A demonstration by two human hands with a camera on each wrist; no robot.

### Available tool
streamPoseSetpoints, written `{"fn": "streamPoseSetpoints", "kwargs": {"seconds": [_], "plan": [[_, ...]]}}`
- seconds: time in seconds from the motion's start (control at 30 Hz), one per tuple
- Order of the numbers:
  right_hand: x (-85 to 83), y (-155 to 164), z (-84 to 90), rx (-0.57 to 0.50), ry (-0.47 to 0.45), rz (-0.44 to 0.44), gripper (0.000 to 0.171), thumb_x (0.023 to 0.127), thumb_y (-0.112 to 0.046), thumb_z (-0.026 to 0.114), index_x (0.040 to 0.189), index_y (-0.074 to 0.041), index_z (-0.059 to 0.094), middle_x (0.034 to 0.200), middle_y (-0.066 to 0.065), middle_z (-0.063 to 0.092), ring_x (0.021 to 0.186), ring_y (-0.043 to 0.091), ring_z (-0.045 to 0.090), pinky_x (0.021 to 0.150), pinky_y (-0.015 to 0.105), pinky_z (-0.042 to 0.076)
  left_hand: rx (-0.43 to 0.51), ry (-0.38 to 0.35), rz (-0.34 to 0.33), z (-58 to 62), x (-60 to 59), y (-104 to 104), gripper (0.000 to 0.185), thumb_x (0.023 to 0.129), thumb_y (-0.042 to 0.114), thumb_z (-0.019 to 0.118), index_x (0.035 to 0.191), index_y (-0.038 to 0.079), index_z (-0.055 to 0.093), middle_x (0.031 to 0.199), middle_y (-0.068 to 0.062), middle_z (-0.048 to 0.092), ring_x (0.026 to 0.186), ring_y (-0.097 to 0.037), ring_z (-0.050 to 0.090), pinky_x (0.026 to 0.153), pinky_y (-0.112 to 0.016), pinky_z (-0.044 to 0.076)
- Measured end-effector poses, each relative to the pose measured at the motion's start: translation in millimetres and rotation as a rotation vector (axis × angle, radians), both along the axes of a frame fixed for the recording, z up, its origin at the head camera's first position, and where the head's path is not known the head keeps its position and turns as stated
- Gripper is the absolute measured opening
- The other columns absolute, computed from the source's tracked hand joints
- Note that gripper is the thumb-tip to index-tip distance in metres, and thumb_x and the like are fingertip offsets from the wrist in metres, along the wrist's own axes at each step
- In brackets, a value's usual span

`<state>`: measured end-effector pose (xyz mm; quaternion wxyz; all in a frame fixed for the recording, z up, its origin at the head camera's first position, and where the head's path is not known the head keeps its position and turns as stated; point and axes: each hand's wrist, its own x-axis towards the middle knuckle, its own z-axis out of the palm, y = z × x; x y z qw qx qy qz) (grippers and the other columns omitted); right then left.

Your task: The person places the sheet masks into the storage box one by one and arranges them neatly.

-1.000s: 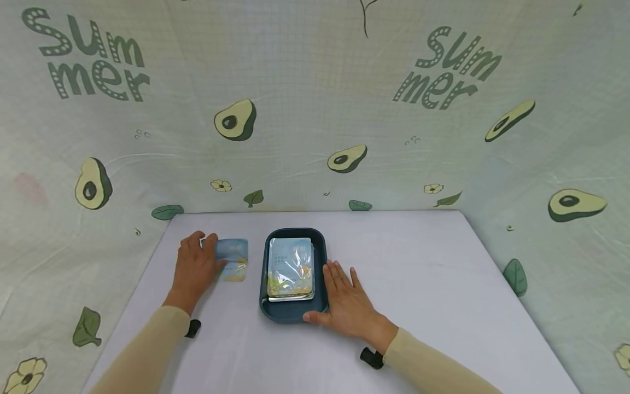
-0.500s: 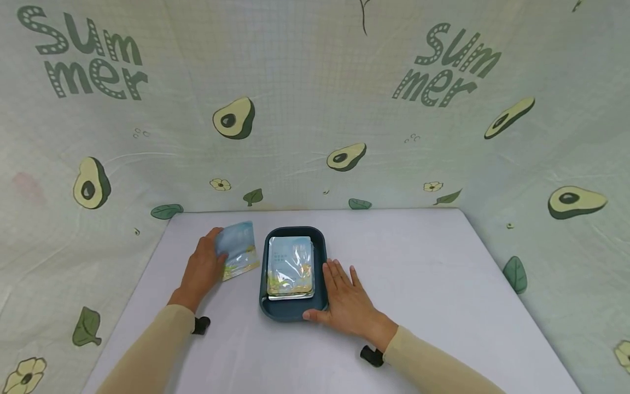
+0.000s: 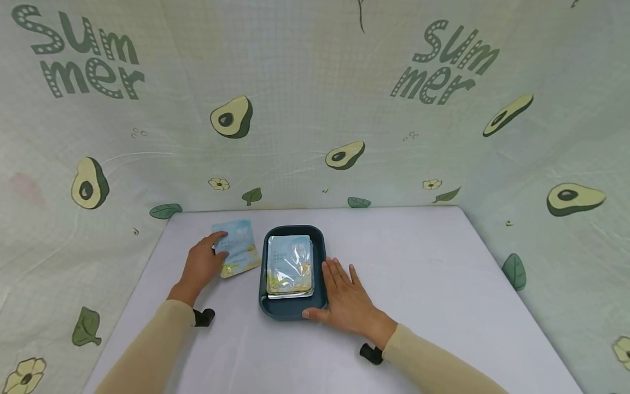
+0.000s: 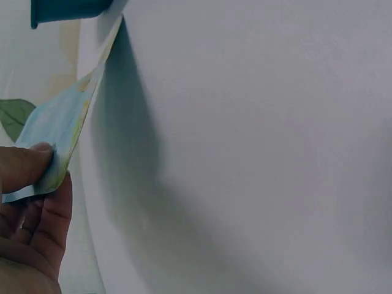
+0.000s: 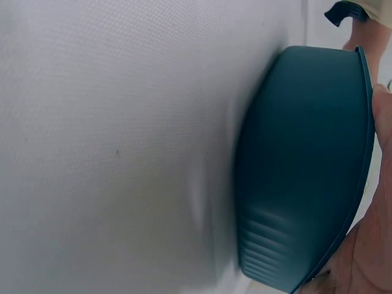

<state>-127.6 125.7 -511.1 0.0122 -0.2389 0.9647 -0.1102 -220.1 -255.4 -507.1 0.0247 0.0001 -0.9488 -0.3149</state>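
Observation:
My left hand (image 3: pixel 202 266) grips the left side of a thin light-blue and yellow foil packet (image 3: pixel 241 246). Its thumb shows on one face of the packet (image 4: pixel 58 119) in the left wrist view, with fingers behind, and the sheet stands off the white surface, casting a shadow. To the right is a dark teal tray (image 3: pixel 290 311) holding a small stack of similar packets (image 3: pixel 289 265). My right hand (image 3: pixel 346 301) lies with straight fingers along the tray's right rim, thumb at the near corner. The right wrist view has this hand (image 5: pixel 373 239) against the tray's outer wall (image 5: pixel 300 153).
A white tabletop (image 3: pixel 418 284) spreads around the tray. Behind and beside it hangs a pale cloth (image 3: pixel 285 71) printed with avocados, leaves and lettering. Black wrist straps or mounts (image 3: pixel 204 317) sit below the sleeves.
The left hand has lifted the packet off the table and shifted it slightly right, now turned at an angle. Its fingers have changed position on the packet. Right hand and tray stay put.

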Motion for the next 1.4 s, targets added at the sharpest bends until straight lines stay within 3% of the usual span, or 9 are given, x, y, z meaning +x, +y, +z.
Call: {"fn": "streamPoseSetpoints", "kwargs": {"seconds": [0.1, 0.2, 0.37, 0.53, 0.77, 0.93, 1.1, 1.27, 1.4], "plan": [[0.1, -1, 0.6, 0.003, 0.0, 0.0, 0.124, 0.089, -0.091, 0.045, 0.165, 0.004, 0.023, 0.173, 0.024, 0.022, 0.163, 0.038, 0.018, 0.128, 0.068, 0.016, 0.026, -0.012, 0.024, 5.6, 0.4, -7, 0.052, 0.102, 0.016, 0.07, 0.152, 0.011, 0.055, 0.117, -0.023, 0.064, 0.099, -0.034, 0.062, 0.072, -0.039, 0.053], [0.3, -1, 1.0, 0.001, -0.002, -0.001, 0.124, 0.089, -0.091, 0.046, 0.165, 0.004, 0.023, 0.173, 0.024, 0.023, 0.163, 0.038, 0.019, 0.128, 0.068, 0.016, 0.068, -0.023, 0.025, 12.8, 2.3, -13, 0.053, 0.101, 0.018, 0.071, 0.152, 0.012, 0.056, 0.112, -0.019, 0.061, 0.099, -0.032, 0.061, 0.07, -0.032, 0.049], [-0.1, -1, 0.4, 0.006, -0.004, -0.002, 0.125, 0.088, -0.091, 0.045, 0.166, 0.004, 0.022, 0.173, 0.024, 0.022, 0.163, 0.038, 0.018, 0.128, 0.068, 0.016, 0.174, -0.082, 0.0, 28.3, 6.7, -22, 0.058, 0.103, 0.018, 0.069, 0.157, 0.015, 0.051, 0.134, -0.025, 0.058, 0.114, -0.036, 0.063, 0.075, -0.031, 0.058], [0.5, 0, 0.7, 0.004, -0.018, -0.006, 0.126, 0.088, -0.092, 0.045, 0.166, 0.004, 0.021, 0.173, 0.024, 0.02, 0.163, 0.037, 0.016, 0.128, 0.067, 0.014, 0.248, -0.143, -0.022, 45.1, 11.3, -28, 0.061, 0.105, 0.018, 0.067, 0.161, 0.017, 0.044, 0.151, -0.029, 0.048, 0.115, -0.036, 0.065, 0.079, -0.028, 0.062], [0.9, 0, -0.3, 0.009, -0.01, -0.003, 0.126, 0.088, -0.092, 0.045, 0.166, 0.005, 0.022, 0.173, 0.024, 0.02, 0.163, 0.037, 0.017, 0.128, 0.067, 0.014, 0.323, -0.149, -0.063, 63.4, 16.9, -26, 0.061, 0.105, 0.019, 0.067, 0.161, 0.018, 0.043, 0.14, -0.022, 0.05, 0.107, -0.031, 0.063, 0.078, -0.024, 0.061], [0.2, 0, 0.3, 0.012, -0.002, 0.001, 0.125, 0.089, -0.091, 0.044, 0.166, 0.005, 0.021, 0.173, 0.024, 0.021, 0.163, 0.038, 0.018, 0.128, 0.067, 0.015, 0.383, -0.13, -0.11, 73.6, 17.4, -17, 0.061, 0.103, 0.018, 0.07, 0.16, 0.016, 0.046, 0.13, -0.02, 0.051, 0.1, -0.025, 0.064, 0.076, -0.025, 0.061], [0.0, 0, 3.0, 0.026, -0.004, 0.005, 0.124, 0.09, -0.091, 0.044, 0.166, 0.005, 0.021, 0.173, 0.024, 0.02, 0.163, 0.038, 0.017, 0.128, 0.067, 0.014, 0.459, -0.157, -0.168, 78.6, 17.1, 3, 0.061, 0.103, 0.014, 0.07, 0.159, 0.014, 0.047, 0.129, -0.02, 0.051, 0.098, -0.023, 0.065, 0.077, -0.027, 0.062], [0.8, 0, 4.2, 0.028, -0.002, 0.005, 0.123, 0.09, -0.09, 0.044, 0.166, 0.004, 0.022, 0.173, 0.024, 0.021, 0.163, 0.038, 0.017, 0.128, 0.067, 0.015, 0.472, -0.2, -0.214, 73.4, 15.6, 31, 0.059, 0.102, 0.013, 0.071, 0.156, 0.016, 0.05, 0.132, -0.02, 0.043, 0.097, -0.026, 0.063, 0.08, -0.029, 0.062], [0.9, 0, 4.1, 0.03, 0.001, 0.006, 0.123, 0.09, -0.089, 0.045, 0.166, 0.004, 0.022, 0.173, 0.024, 0.02, 0.163, 0.038, 0.017, 0.129, 0.067, 0.015, 0.46, -0.239, -0.242, 63.4, 12.4, 53, 0.057, 0.102, 0.013, 0.071, 0.155, 0.018, 0.052, 0.146, -0.023, 0.042, 0.104, -0.028, 0.063, 0.082, -0.032, 0.062]]}}
